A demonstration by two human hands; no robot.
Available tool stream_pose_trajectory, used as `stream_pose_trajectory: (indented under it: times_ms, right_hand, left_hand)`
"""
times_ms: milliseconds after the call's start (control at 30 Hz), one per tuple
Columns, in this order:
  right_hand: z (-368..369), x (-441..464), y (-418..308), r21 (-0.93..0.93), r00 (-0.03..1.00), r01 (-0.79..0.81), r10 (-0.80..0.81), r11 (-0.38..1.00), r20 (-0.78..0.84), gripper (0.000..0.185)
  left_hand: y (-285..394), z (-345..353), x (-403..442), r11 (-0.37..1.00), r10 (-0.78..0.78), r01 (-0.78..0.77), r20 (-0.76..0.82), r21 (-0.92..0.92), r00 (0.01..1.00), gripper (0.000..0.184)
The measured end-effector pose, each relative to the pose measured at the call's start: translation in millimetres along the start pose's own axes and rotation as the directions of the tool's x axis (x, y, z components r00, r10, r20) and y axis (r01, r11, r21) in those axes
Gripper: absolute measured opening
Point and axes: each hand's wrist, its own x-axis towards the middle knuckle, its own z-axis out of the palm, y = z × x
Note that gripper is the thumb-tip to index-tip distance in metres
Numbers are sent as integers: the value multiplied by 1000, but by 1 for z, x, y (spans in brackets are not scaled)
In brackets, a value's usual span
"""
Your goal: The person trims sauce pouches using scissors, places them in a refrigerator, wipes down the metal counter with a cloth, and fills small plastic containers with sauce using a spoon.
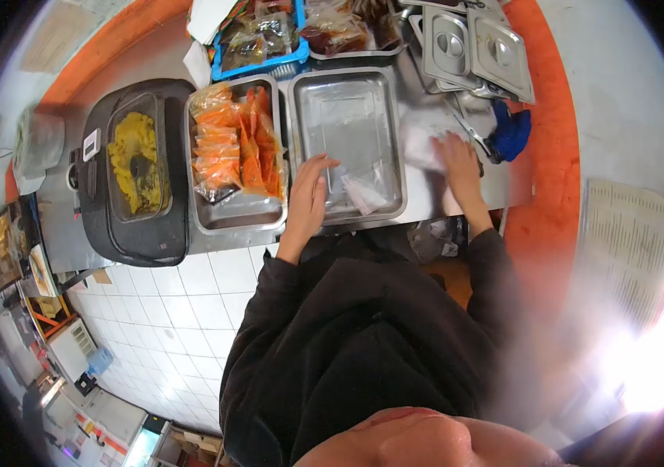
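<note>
My left hand [312, 194] is at the left rim of a metal tray [402, 183], fingers stretched toward the inside with nothing visible in them. A small clear plastic packet [363, 194] lies in the near right part of that tray. To the right of the tray, my right hand [461, 165] rests with fingers spread at the edge of a whitish, thin plastic stack [420, 149]. Scissors [472, 134] lie just beyond the right hand, beside a blue cloth [511, 132].
On the left, a second metal tray [204, 222] holds several orange-filled bags. Farther left, a clear container [162, 212] of yellow food sits on a black case [98, 233]. Behind are a blue basket [301, 54] of packets, a tray of dark bags [347, 31] and metal lids [495, 58].
</note>
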Motion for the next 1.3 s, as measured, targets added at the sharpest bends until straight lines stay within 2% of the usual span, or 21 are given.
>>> stream_pose_trajectory:
  times_ms: [33, 100, 167, 233, 300, 367, 400, 467, 533, 633, 700, 767, 833, 867, 933, 967, 1033, 1067, 1133, 1233, 1300]
  right_hand:
    - [8, -7, 6, -6, 1000, -5, 5, 1000, -5, 67]
    - [-16, -8, 1, 388, 989, -94, 41, 917, 144, 78]
    - [-23, -11, 13, 471, 977, -137, 40, 871, 210, 87]
    - [-33, -8, 25, 553, 961, -155, -5, 819, 277, 84]
    - [-36, 0, 30, 544, 988, -117, 42, 831, 148, 68]
    - [-14, 9, 39, 727, 997, -77, 67, 682, 42, 42]
    - [-10, 12, 39, 729, 997, -72, 67, 681, 36, 42]
    - [-2, 22, 33, 785, 997, -64, 3, 616, 79, 23]
    - [16, 26, 32, 825, 994, -103, 34, 555, 102, 21]
    - [16, 31, 35, 863, 992, -114, 107, 492, 70, 17]
    - [1, 34, 32, 868, 988, -84, 151, 489, 10, 15]
    - [-25, 34, 24, 922, 920, -114, 390, 370, -42, 11]
    - [-42, 33, 16, 914, 919, -78, 384, 398, -88, 11]
    - [-56, 33, 7, 977, 926, -110, 377, 183, 33, 11]
    - [-71, 33, -8, 977, 937, -136, 298, -166, 181, 14]
    - [-75, 33, -12, 977, 938, -128, 301, -169, 175, 14]
    - [-83, 32, -15, 882, 916, -233, 213, -410, 341, 13]
    - [-85, 32, -15, 863, 914, -236, 200, -446, 353, 13]
    - [-91, 31, -14, 822, 896, -257, 193, -508, 399, 14]
    - [-98, 27, -20, 783, 881, -233, 216, -576, 422, 15]
    - [-98, 26, -23, 792, 884, -177, 260, -584, 389, 16]
  left_hand:
    - [6, -2, -3, 1000, 9, -9, 0, -4, 1000, 27]
    - [22, -14, -17, 981, -186, 191, 136, -27, 973, 24]
    - [32, -36, -34, 822, -445, 553, 453, -136, 773, 29]
    - [11, -53, -70, 607, -507, 791, 727, -81, 463, 32]
    - [-4, -61, -113, 433, -676, 890, 705, 142, 216, 34]
    - [-22, -46, -165, 386, -849, 860, 493, 333, 190, 42]
    - [-46, -28, -221, 782, -622, 526, 446, 333, 643, 46]
    - [-52, -14, -238, 930, -182, 26, 397, 368, 899, 50]
    - [-42, -10, -222, 840, -463, 224, 439, 494, 769, 50]
    - [9, -4, -148, 596, -793, 436, 409, 675, 451, 51]
    - [59, -9, -85, 495, -739, 330, 190, 804, 646, 42]
    - [92, -9, -26, 792, -541, 421, 190, 442, 819, 26]
    - [97, 13, 10, 931, -362, 350, 168, 100, 917, 22]
    - [95, 29, 22, 960, -278, 280, 152, 10, 948, 24]
    - [102, 67, 49, 979, -148, 153, 43, -134, 988, 23]
    - [102, 80, 53, 981, -142, 147, 43, -129, 989, 23]
    - [93, 101, 55, 884, -303, 307, 68, -354, 951, 20]
    - [87, 104, 55, 887, -292, 299, 73, -353, 954, 20]
    - [78, 110, 48, 723, -341, 327, 97, -608, 935, 17]
    - [78, 103, 49, 630, -362, 364, 155, -686, 919, 10]
    - [82, 97, 52, 715, -329, 320, 104, -622, 939, 8]
